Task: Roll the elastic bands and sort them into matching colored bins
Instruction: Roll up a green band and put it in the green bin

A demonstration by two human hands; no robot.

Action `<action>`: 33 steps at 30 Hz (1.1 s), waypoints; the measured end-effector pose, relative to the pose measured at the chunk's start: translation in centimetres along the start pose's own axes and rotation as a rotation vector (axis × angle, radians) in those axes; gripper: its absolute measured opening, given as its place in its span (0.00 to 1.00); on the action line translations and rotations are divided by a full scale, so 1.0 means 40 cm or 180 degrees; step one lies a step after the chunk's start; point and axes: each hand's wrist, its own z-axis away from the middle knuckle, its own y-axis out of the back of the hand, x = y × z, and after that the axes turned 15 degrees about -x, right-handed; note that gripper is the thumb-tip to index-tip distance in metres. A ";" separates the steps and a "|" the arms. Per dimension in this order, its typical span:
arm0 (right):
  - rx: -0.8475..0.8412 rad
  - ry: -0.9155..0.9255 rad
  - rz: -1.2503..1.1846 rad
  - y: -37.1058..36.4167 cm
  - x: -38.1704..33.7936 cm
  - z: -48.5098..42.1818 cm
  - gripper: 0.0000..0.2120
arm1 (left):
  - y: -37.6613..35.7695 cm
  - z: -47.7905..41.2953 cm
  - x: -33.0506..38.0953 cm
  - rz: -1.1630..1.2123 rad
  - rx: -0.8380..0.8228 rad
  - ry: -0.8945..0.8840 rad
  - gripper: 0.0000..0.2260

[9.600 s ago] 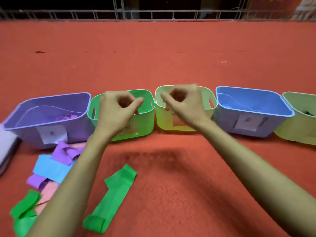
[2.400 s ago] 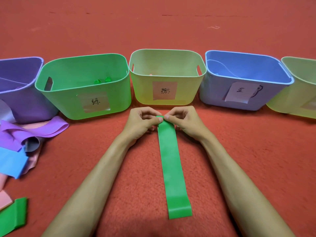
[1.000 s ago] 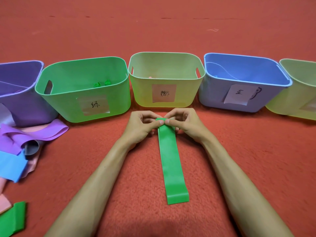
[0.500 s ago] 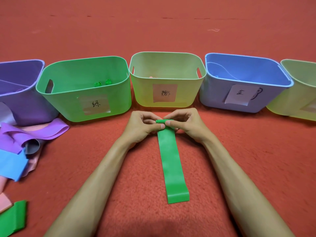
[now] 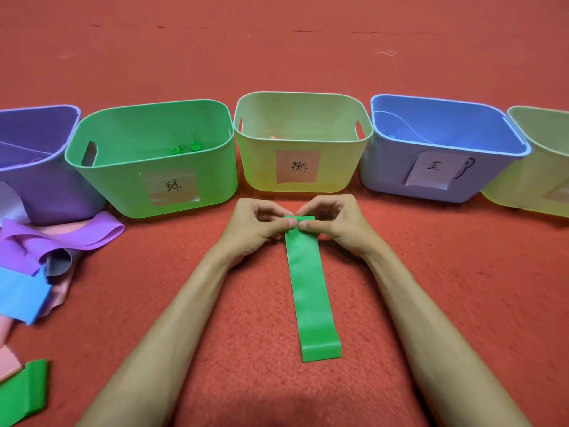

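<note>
We pinch the far end of the green band (image 5: 309, 285), left hand (image 5: 254, 231) and right hand (image 5: 343, 228) thumb to thumb over a barely started roll. The strip runs straight back from our fingers toward us; the green bin (image 5: 117, 183) stands beyond the left hand, nearer it.

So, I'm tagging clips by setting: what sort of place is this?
Likely a staged sorting station: a red fleecy cover, a row of hand-labelled plastic bins, and a pile of loose elastic bands.
</note>
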 end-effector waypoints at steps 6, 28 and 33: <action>-0.0082 -0.0103 0.0090 0.000 0.000 -0.005 0.06 | 0.000 0.002 -0.002 0.0069 0.0106 -0.0127 0.10; -0.0085 -0.0007 -0.0006 0.008 0.005 -0.009 0.05 | 0.002 0.000 -0.004 -0.0002 -0.0035 -0.0075 0.08; -0.0097 0.0003 0.0182 0.005 0.005 -0.007 0.06 | 0.009 -0.001 -0.010 0.0011 0.0016 -0.0191 0.09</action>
